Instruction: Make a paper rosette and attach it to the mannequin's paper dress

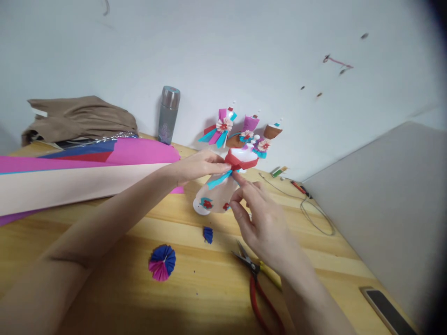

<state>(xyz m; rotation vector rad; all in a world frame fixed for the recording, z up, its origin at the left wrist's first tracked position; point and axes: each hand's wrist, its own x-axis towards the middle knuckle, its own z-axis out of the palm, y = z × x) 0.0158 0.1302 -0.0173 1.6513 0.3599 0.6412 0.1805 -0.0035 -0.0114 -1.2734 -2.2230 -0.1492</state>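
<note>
A small paper doll (218, 188) leans on the table, with a pale pink skirt, red flowers on blue leaves, a light blue ribbon (218, 180) at the waist and a red band (246, 163) round a white top. My left hand (199, 165) pinches the doll beside the red band from the left. With its index fingertip, my right hand (260, 211) presses the front of the waist by the ribbon; its thumb is apart and the other fingers are bent. Nearer me lie a pleated blue and magenta paper rosette (162, 263) and a small folded blue paper piece (208, 235).
Red-handled scissors (254, 274) lie with a yellow-handled tool (270, 275) under my right forearm. Several decorated paper dolls (223, 125) stand by the wall. Also around: a flask (169, 114), coloured paper sheets (87, 184), brown cloth (84, 118), a cable (319, 225), a phone (387, 309).
</note>
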